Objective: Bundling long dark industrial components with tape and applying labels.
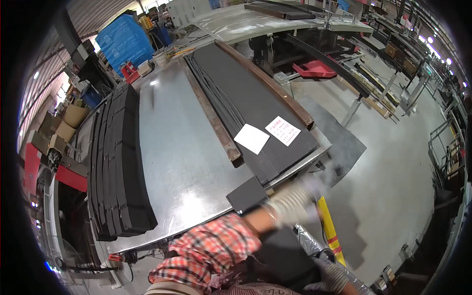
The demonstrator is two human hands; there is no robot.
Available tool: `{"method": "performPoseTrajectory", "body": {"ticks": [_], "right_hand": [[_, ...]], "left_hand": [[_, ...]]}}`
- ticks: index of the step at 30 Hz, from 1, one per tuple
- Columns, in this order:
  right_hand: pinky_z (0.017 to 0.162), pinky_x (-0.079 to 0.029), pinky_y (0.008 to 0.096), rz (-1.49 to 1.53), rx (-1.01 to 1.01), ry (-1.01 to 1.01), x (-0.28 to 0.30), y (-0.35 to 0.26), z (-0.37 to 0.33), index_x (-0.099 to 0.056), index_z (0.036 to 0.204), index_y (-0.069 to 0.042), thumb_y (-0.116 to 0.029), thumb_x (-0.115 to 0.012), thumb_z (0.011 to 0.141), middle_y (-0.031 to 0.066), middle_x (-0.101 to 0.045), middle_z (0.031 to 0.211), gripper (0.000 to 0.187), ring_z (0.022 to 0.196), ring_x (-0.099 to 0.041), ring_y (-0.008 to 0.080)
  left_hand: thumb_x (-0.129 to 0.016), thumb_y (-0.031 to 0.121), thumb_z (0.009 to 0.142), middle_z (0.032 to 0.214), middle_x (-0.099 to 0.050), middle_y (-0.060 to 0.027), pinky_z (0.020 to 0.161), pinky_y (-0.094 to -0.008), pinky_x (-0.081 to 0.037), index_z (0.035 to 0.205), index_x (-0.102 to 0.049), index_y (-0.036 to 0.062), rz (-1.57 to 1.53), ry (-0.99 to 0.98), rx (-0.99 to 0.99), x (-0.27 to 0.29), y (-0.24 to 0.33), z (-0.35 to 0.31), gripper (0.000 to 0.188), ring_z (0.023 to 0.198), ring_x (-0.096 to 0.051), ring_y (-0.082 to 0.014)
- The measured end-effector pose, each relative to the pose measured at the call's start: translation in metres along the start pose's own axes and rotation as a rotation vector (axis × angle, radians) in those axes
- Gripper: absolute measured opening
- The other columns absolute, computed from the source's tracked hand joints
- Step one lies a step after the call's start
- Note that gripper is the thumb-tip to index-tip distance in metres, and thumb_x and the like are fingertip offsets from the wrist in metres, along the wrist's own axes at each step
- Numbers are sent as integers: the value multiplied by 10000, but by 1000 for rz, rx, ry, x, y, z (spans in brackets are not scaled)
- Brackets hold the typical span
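Note:
My left arm, in a red plaid sleeve, reaches rightward across the near edge of the metal-topped table (174,162). My left hand (297,200), in a pale knitted glove, is smeared by motion, and its fingers cannot be made out. It is beside a small black rectangular piece (247,194) at the table's front edge. Low on the right, my right hand (328,278), also gloved, is closed at the edge of a black sheet (285,258); part of the grip is hidden. Farther up lies a long black panel (255,93) bearing a white paper (251,138) and a printed paper (283,131).
Two brown metal bars (212,110) flank the long panel. Stacked black strips (118,172) line the table's left side. A yellow bar (332,231) and silver wrapped tube (307,241) stand near my hands. A dark sheet (346,147) lies on the floor at right.

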State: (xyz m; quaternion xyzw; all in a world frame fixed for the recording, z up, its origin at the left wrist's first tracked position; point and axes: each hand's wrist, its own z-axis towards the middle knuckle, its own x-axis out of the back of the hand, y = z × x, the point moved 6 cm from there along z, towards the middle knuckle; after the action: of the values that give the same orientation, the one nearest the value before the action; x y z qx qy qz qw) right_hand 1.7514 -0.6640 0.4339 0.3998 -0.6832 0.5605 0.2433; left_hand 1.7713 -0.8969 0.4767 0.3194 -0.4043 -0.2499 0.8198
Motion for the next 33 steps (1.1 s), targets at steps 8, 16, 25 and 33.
{"method": "performPoseTrajectory", "body": {"ticks": [8, 16, 25, 33], "right_hand": [[1021, -354, 423, 133, -323, -45, 19, -24, -93, -411, 1340, -84, -300, -829, 610, 219, -478, 1269, 869, 1226, -401, 392], [891, -455, 438, -219, -482, -31, -5, -88, -22, -538, 1126, -16, -539, -767, 621, 178, -626, 1042, 762, 971, -586, 396], [759, -484, 405, 176, -11, 544, -22, 32, 126, -563, 1064, -17, -218, -634, 804, 184, -628, 900, 337, 857, -612, 354], [865, -453, 364, 442, -599, -45, -97, 189, -12, -636, 1103, -48, -452, -502, 895, 154, -652, 1065, 474, 934, -594, 294]], "left_hand": [[-750, 333, 627, 1126, -611, -158, 932, -418, -453, 1189, -570, 81, 192, -1194, -13, -38, 23, -113, 642, 1079, -568, -332], [-691, 193, 664, 1192, -514, -78, 981, -505, -317, 1210, -491, 151, 833, -565, 8, 142, 25, -123, 583, 1129, -467, -269], [-669, 187, 706, 1279, -497, -46, 1053, -417, -302, 1250, -511, 216, 1390, -740, 503, 298, -21, -283, 567, 1229, -434, -221], [-641, 198, 831, 1274, -524, -206, 1002, -338, -389, 1364, -390, 15, 189, -382, 819, 171, -17, -243, 617, 1195, -501, -297]]}}
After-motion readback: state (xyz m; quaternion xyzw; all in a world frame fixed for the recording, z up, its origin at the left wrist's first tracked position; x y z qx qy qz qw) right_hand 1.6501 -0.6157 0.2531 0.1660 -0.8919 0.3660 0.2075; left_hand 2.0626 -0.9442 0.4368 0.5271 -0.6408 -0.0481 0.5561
